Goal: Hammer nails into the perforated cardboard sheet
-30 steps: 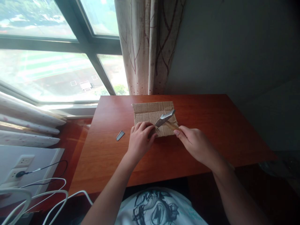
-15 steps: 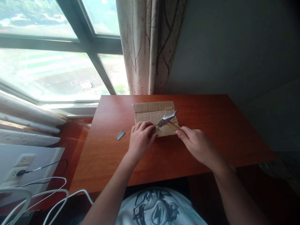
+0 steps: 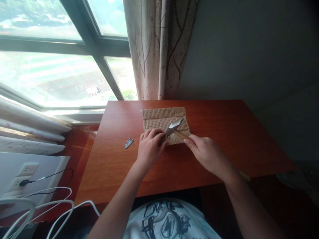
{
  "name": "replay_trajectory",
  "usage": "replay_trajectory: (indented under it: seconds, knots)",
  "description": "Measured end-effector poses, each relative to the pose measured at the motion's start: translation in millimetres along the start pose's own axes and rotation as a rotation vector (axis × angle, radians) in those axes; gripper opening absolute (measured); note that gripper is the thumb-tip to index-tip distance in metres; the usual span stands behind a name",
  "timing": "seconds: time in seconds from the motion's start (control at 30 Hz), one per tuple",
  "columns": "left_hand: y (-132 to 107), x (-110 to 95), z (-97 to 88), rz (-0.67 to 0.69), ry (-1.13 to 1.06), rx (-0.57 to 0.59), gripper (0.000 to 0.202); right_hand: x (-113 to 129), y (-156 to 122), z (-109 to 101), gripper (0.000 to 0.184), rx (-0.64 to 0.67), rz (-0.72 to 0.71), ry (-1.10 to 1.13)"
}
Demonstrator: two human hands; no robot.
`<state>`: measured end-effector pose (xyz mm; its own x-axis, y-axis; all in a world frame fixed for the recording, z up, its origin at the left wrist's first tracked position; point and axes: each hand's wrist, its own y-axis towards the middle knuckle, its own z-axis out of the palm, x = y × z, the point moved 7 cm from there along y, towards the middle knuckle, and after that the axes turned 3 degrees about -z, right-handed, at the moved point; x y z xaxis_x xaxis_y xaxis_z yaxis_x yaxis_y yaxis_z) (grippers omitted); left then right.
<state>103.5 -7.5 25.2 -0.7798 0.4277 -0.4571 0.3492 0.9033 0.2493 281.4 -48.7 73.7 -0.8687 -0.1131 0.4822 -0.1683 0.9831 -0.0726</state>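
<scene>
A piece of perforated brown cardboard lies on a red-brown wooden table. My right hand is closed round the wooden handle of a hammer, whose metal head sits low over the cardboard's near edge. My left hand rests on that edge with fingers pinched together just beside the hammer head; what they pinch is too small to make out. A small bundle of nails lies on the table to the left of my left hand.
A window and a patterned curtain stand behind the table. At the lower left are a white socket box with a black plug and several white cables. A grey wall rises behind.
The hammer head rose slightly away from my left fingers half a second ago, then came back down and left beside them. My left hand stayed put.
</scene>
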Motion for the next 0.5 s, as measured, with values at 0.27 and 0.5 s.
replay_trajectory:
  seconds: [0.27,0.5]
  knots:
    - [-0.1,0.3,0.0,0.003,0.001,-0.003,0.022,1.4,-1.4,-1.9,0.039,0.003,0.019,-0.091]
    - [-0.3,1.3,1.4,0.0,0.001,0.0,0.021,0.1,-1.7,2.6,0.04,0.009,0.03,-0.162]
